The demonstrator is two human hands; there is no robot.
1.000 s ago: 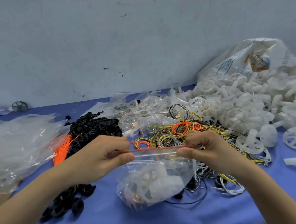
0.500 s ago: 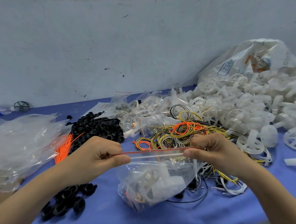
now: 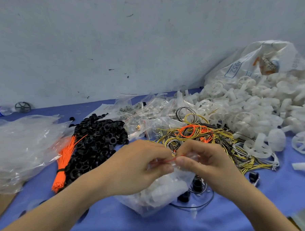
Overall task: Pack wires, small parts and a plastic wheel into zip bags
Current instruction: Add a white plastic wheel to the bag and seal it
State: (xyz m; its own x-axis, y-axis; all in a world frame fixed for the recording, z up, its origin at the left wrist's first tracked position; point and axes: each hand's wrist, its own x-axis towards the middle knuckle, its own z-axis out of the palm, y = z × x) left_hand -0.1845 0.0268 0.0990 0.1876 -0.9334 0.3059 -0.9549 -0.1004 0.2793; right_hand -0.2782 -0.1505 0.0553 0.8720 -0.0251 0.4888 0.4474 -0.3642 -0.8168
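A clear zip bag (image 3: 161,194) with a red seal strip hangs between my hands over the blue table; a white plastic wheel and small parts show through it. My left hand (image 3: 133,167) pinches the seal from the left. My right hand (image 3: 201,160) pinches it from the right, thumbs nearly meeting at the strip's middle. Behind my hands lies a tangle of yellow, black and orange wire coils (image 3: 198,134). White plastic wheels (image 3: 245,110) are heaped at the right.
A pile of black rings (image 3: 96,136) and a bundle of orange cable ties (image 3: 64,164) lie at the left, beside empty clear bags (image 3: 21,147). Small filled zip bags (image 3: 144,112) sit in the middle back. A white sack (image 3: 260,63) leans on the wall.
My hands have slid together along the seal strip, from its two ends to its middle. The bag has bunched up and dropped a little lower.
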